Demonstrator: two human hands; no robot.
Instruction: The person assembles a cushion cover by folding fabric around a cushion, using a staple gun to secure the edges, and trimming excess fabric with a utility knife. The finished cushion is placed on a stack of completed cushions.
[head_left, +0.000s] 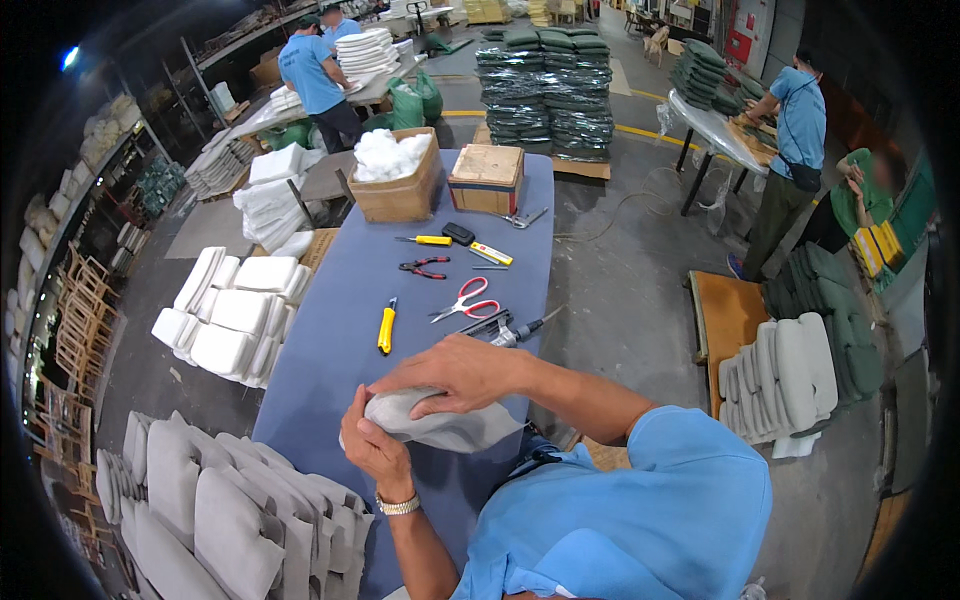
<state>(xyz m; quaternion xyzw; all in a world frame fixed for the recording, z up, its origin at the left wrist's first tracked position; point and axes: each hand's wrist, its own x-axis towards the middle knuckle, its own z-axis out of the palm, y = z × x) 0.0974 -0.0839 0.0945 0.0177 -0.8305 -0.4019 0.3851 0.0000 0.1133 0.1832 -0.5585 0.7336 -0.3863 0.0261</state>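
Both hands close on one small grey cushion (440, 422), held just above the near end of the desk (330, 330), which is covered in blue cloth. The right hand (455, 370) lies over the cushion's top, fingers curled down its far edge. The left hand (372, 445), a watch on its wrist, cups the cushion's left end from below, fingers wrapped around it. The cushion dents under both grips, so it is likely soft, light and easily squashed. Its cloth skin looks matte, not slippery. Holding it at both ends, as here, seems the surest way to keep it from sagging.

Beyond the cushion on the desk lie red scissors (465, 298), a yellow knife (386, 326) and pliers (424, 266). At the desk's far end stands a box (398, 180) of white stuffing. Left of the cushion, grey pads (220, 500) are stacked upright.
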